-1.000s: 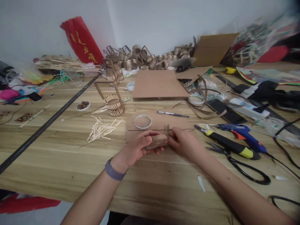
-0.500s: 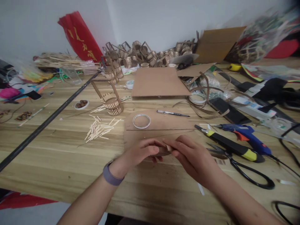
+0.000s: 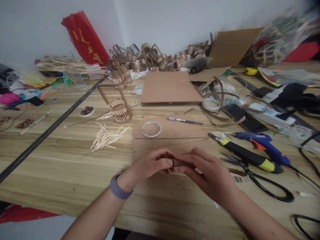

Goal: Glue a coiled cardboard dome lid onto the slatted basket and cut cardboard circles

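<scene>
Location type: craft workshop. Indicators: a wooden table (image 3: 62, 160) carries hand tools – glue gun (image 3: 264, 142), cutter (image 3: 243, 152) and shears (image 3: 246, 165) – grouped at the right. Loose sticks (image 3: 102, 141) lie at the left, near a slatted bucket (image 3: 120, 111) with a tall handle. Similar buckets (image 3: 162, 62) form a heap along the wall (image 3: 175, 26), beside a box (image 3: 233, 46).

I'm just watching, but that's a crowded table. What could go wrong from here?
The scissors lie beside the right hand with blades slightly apart, so a careless sideways move might nick it.

The small brown piece is mostly hidden between the fingers of the left hand and the right, so it could slip unnoticed.

The pale sticks lie loose beyond the left hand; a sweep of that arm could scatter them.
</scene>
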{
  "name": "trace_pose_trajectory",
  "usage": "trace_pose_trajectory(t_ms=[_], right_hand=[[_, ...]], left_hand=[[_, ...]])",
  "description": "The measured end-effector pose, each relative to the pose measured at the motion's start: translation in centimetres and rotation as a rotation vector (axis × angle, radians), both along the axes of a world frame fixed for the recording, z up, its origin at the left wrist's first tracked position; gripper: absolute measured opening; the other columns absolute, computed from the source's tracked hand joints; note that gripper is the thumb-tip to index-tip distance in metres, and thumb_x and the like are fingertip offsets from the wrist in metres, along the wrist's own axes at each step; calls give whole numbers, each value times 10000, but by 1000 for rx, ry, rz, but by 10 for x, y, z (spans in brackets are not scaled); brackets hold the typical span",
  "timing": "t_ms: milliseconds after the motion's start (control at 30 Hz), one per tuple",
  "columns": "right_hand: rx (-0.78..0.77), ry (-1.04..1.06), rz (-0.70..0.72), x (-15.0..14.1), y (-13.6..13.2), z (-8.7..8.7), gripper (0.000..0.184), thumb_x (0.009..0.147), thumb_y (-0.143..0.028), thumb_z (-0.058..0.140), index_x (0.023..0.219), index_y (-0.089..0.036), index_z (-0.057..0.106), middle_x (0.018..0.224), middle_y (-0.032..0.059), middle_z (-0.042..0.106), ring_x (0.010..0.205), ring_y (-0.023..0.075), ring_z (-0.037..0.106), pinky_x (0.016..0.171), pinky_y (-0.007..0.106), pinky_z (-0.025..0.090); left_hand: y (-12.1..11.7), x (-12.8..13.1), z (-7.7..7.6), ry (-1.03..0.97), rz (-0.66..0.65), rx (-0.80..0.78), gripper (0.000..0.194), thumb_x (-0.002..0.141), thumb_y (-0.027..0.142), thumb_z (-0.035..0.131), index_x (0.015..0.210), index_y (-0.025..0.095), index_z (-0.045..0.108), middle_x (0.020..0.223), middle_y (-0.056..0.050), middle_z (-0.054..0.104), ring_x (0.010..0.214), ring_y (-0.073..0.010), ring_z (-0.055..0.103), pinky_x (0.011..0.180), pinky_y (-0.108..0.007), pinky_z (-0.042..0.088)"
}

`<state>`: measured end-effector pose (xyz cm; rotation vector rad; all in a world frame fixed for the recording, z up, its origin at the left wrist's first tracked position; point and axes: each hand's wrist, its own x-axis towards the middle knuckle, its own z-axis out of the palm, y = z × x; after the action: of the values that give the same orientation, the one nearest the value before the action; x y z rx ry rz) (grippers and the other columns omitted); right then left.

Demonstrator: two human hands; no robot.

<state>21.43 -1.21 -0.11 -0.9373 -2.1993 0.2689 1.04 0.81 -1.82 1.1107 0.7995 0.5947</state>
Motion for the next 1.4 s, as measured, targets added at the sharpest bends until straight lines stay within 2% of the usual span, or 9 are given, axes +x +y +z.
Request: trace_pose_trajectory(t_ms=[367,600,733,867,1033,1233,1333,1400], right_hand=[[-9,9,27,-3,0,-1,286,994,-340,489,974,-194,734,724,43,661,614,129,646,538,217,498],[-10,-8,4,-5,-3,-9,265,977,-321,519,950,-211,758,764,59,640,630,140,631,568,237,516],[15,40,-40,-8,-3,-7,239,950,-346,568,919,-233,777,781,65,632,688,163,614,591,273,512],[55,76,-64,-8,-3,-5,225,926,-385,606,940,-261,794,714,44,602,687,170,578,610,305,492],[-25,138,-38,-9,-3,-8,223,927,-372,611,979,-248,789,686,35,605,653,157,580,577,277,507],[-94,178,3,-11,-3,-11,216,932,-366,606,928,-243,783,688,33,619,642,149,602,553,246,508],[-118,217,25,-11,-3,-11,194,919,-355,630,952,-234,777,707,35,640,653,146,621,564,235,523],[-130,247,30,-10,-3,-10,212,907,-370,644,991,-223,772,721,41,658,662,147,635,575,232,533]], left_hand=[[-1,2,1,1,-15,10,306,732,419,696,893,168,628,776,-12,628,712,-141,562,703,-278,442],[-1,4,-3,40,-10,63,421,735,551,690,866,156,626,733,-9,594,674,-133,530,637,-260,421],[-1,2,-3,106,27,153,318,760,455,673,861,155,641,711,-2,600,663,-125,512,615,-244,382],[-3,2,0,70,65,137,272,730,396,671,853,155,644,725,-10,616,673,-137,540,614,-248,398],[-5,6,1,46,81,119,231,721,375,672,811,167,627,720,-3,603,684,-146,546,633,-258,417],[-6,8,1,52,81,146,370,717,508,711,822,164,623,751,-15,602,714,-153,525,654,-264,399],[-7,7,-1,30,104,139,329,712,455,738,822,164,633,757,-2,594,717,-139,510,669,-254,396],[-8,6,-2,-55,112,89,310,713,421,754,849,164,644,780,-2,602,732,-139,532,680,-250,418]])
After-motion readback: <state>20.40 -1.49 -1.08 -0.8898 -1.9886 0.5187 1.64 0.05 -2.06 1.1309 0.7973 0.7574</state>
